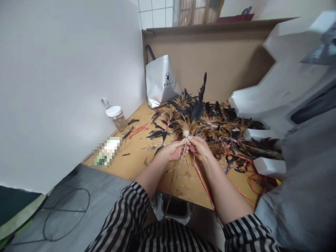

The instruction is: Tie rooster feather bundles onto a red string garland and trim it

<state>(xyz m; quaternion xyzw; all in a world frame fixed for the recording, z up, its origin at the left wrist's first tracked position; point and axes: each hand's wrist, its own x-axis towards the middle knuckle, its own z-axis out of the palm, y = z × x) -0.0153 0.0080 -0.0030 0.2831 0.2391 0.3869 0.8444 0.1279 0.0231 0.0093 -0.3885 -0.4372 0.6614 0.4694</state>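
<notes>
Brown and black feathers fan out from the top of a feather duster (187, 127), whose thin stick (175, 178) slants down toward my body. My left hand (176, 150) is closed around the stick just under the feathers' pale base. Right beside it, my right hand (201, 147) pinches at the same base, fingertips close to those of the left. A red plastic string (201, 171) hangs from my right hand over the table edge. The fingertips partly hide the binding point.
Loose feather bunches (236, 124) cover the back and right of the wooden table (147, 171). Dark-handled scissors (231, 162) lie on the right among red string. A lidded jar (117, 119) and a silver bag (160, 80) stand left and behind. White foam pieces (269, 166) border the right.
</notes>
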